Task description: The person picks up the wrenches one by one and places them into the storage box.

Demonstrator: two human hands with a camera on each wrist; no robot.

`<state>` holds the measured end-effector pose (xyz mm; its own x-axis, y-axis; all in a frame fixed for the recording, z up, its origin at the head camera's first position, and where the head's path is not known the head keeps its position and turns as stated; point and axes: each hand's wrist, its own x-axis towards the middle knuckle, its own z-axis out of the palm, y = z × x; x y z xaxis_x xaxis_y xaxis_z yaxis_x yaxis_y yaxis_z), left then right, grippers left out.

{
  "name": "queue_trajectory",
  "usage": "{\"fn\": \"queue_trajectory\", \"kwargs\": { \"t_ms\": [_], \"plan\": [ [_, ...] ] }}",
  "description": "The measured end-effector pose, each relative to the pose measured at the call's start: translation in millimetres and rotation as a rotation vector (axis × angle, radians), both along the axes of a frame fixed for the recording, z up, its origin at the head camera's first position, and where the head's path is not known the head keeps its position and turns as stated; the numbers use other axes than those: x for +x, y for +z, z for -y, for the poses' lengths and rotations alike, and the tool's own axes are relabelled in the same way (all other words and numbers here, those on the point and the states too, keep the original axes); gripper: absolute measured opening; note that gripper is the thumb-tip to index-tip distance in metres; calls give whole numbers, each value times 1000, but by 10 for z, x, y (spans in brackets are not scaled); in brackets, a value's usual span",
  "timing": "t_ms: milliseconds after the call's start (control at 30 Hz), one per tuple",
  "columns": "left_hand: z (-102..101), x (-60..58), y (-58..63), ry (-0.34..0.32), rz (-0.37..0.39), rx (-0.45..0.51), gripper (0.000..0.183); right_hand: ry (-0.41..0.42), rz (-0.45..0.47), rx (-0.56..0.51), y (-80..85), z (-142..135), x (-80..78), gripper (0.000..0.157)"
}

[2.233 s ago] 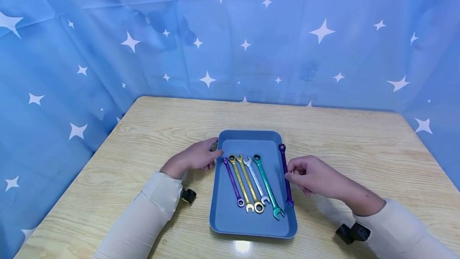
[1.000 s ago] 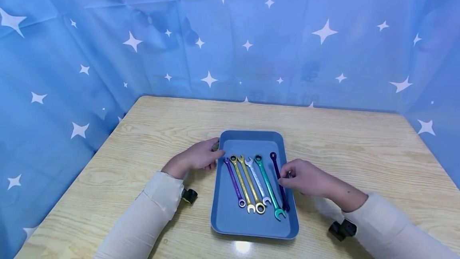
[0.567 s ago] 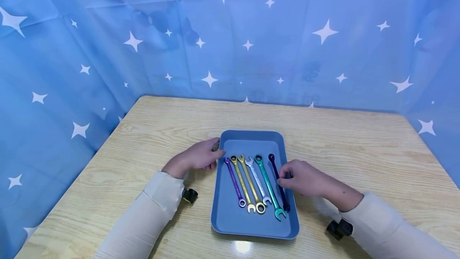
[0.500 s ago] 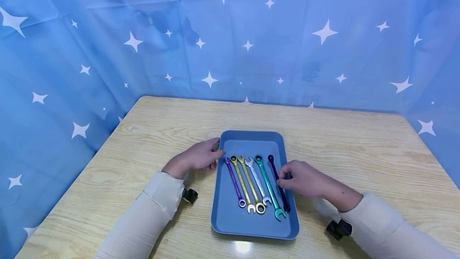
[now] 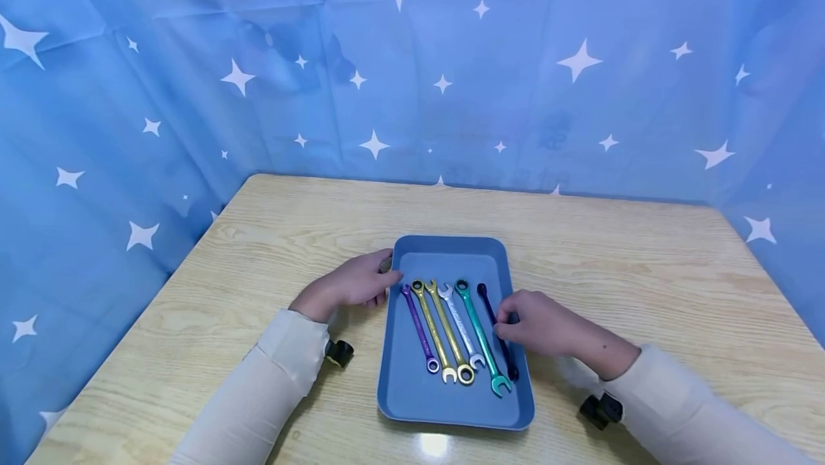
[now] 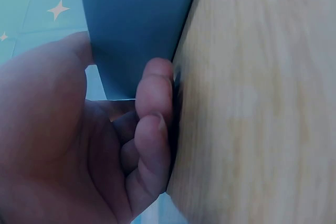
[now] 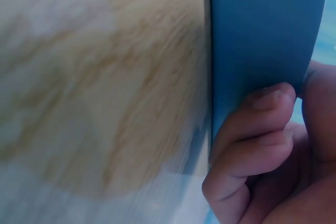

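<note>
Inside the blue-grey tray (image 5: 445,408), a dark purple combination wrench (image 5: 508,361) slants along the right side. Thumb and index finger of my right hand (image 5: 541,322) pinch it near its middle, covering part of the shaft. In the right wrist view, the other fingers (image 7: 252,158) curl against the tray's outer wall. To the left lie a green wrench (image 5: 478,329), a silver wrench (image 5: 457,320), two gold wrenches and a smaller purple wrench (image 5: 417,325), roughly side by side. My left hand (image 5: 354,282) grips the tray's left wall, thumb at the rim, fingers outside.
The tray rests on a light wood-grain table (image 5: 309,221). Behind it and at the left hangs a blue curtain (image 5: 412,92) with white stars. Black wrist cameras sit under both pale sleeves.
My right hand has moved the dark purple wrench left from above the tray's right rim to inside, beside the green wrench, then slightly further left. The left hand stays on the tray.
</note>
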<state>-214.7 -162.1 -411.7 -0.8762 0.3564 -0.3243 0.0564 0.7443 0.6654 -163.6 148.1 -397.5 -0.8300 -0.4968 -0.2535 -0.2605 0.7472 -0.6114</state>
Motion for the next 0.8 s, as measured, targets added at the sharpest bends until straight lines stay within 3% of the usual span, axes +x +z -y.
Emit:
{"fn": "queue_trajectory", "kwargs": {
  "t_ms": [800],
  "plan": [
    [4, 6, 5, 7, 15, -8, 60, -13, 54, 27, -24, 56, 28, 21]
  ]
}}
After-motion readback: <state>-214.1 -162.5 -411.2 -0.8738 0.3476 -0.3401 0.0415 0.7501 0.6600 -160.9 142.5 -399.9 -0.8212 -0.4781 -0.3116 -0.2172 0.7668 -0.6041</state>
